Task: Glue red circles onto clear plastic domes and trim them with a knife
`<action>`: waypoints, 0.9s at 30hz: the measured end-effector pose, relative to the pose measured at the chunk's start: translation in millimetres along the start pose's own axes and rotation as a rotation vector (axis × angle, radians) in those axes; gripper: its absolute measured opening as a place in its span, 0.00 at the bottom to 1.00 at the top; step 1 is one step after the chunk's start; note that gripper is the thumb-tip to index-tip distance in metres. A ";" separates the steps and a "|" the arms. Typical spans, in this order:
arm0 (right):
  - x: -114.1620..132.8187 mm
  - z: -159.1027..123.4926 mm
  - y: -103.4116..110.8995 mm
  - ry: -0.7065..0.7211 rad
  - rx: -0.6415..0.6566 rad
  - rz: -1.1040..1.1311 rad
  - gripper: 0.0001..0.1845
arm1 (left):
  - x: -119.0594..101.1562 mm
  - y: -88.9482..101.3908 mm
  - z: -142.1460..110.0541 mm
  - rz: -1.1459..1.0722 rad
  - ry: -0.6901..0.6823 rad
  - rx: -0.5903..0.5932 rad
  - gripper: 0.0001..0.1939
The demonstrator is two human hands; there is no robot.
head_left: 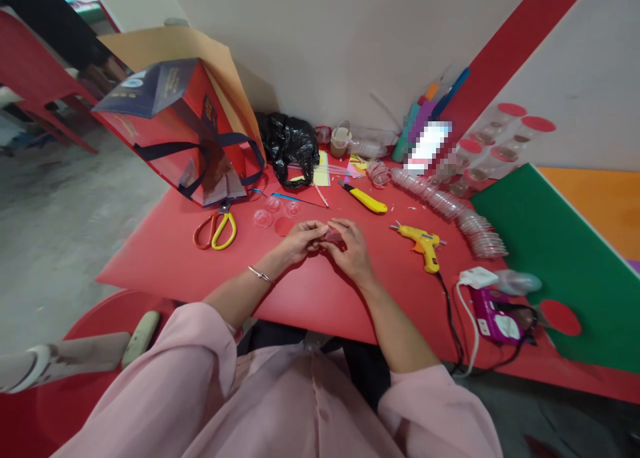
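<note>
Over the red table (310,285), my left hand (303,239) and my right hand (349,248) meet, fingers closed around a small see-through reddish piece (334,237). Its exact kind is partly hidden by my fingers. Just beyond my left hand lie a flat red disc (284,227) and several clear domed plastic pieces (263,218). Scissors (220,230) with one red and one yellow handle rest to the left. A yellow utility knife (367,199) lies past my right hand, and a yellow glue gun (424,245) is on its right.
A large gift bag (190,131) stands at the back left beside a black plastic bag (290,148). Stacked clear plastic cups (455,208) curve along the right. Cables run from a purple power box (500,318) near a green board (560,265). A red chair (65,405) is at lower left.
</note>
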State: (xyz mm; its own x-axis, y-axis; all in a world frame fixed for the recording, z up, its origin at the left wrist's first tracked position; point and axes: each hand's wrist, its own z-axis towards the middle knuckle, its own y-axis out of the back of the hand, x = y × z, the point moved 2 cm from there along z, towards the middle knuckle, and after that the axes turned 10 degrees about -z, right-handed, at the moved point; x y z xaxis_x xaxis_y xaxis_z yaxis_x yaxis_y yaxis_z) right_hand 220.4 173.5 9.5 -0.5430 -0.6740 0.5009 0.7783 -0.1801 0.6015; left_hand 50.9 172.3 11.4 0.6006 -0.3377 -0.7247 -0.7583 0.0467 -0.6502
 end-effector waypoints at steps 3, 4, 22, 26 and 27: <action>-0.6 0.4 -0.1 0.004 0.009 0.020 0.26 | -0.5 0.2 -1.0 0.023 0.025 -0.002 0.25; -0.9 0.8 -0.4 -0.004 0.019 0.039 0.26 | -0.5 0.1 -1.2 0.036 0.020 -0.005 0.26; 0.5 -3.9 -2.6 -0.051 0.080 -0.052 0.27 | -5.3 0.3 1.3 0.465 -0.387 -0.060 0.27; 3.4 -1.6 0.3 -0.078 0.068 -0.016 0.27 | -1.5 3.1 3.3 0.270 -0.235 -0.008 0.28; 4.1 -0.2 0.9 -0.091 0.059 0.024 0.27 | 0.4 3.4 3.5 0.191 -0.160 0.017 0.27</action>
State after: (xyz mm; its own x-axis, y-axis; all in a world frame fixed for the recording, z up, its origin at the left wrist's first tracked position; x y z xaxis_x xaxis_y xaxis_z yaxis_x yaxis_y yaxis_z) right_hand 219.0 170.3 12.0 -0.5528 -0.6095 0.5683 0.7729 -0.1201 0.6231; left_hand 49.4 175.7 8.1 0.4807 -0.1683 -0.8606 -0.8581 0.1115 -0.5012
